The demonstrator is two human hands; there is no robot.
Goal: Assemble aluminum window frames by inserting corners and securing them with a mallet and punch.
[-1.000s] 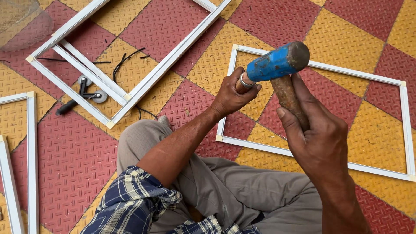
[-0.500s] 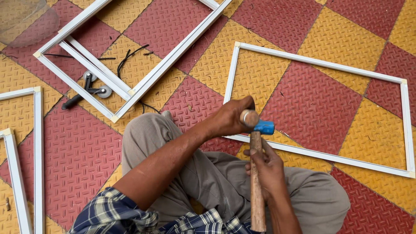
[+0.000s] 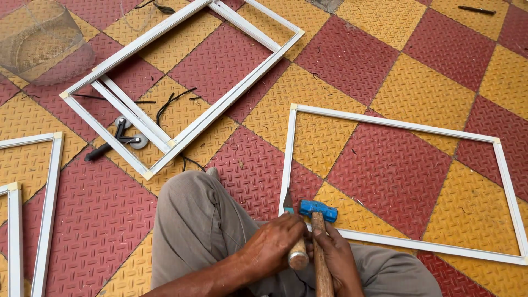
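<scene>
— So, where does the work sit right now?

— At the near left corner of the white frame [image 3: 399, 127], which lies flat on the red and yellow floor [image 3: 385, 60] just past the person's knees. A chisel [image 3: 289, 204] stands with its tip at that corner, and the hammer [image 3: 318, 210] with the blue head rests right beside it.

— And the hands?

— The left hand [image 3: 273, 246] is wrapped shut around the chisel's wooden handle, knuckles up, the forearm coming in from the lower left across the thigh. The right hand [image 3: 336, 259] is curled closed around the hammer's wooden shaft, gripping high, close under the head, wrist low over the lap.

— How would you do this step well?

— I'd judge short, light taps suit that high grip. Keep the chisel steady and upright on the joint, and keep the left fingers below the end that gets struck. The thin frame looks easy to bend, so the corner should stay flat against the floor.

— Anything else near?

— A second white frame [image 3: 181, 82] lies towards the far left, with a black roller tool [image 3: 118, 144] inside it.
</scene>
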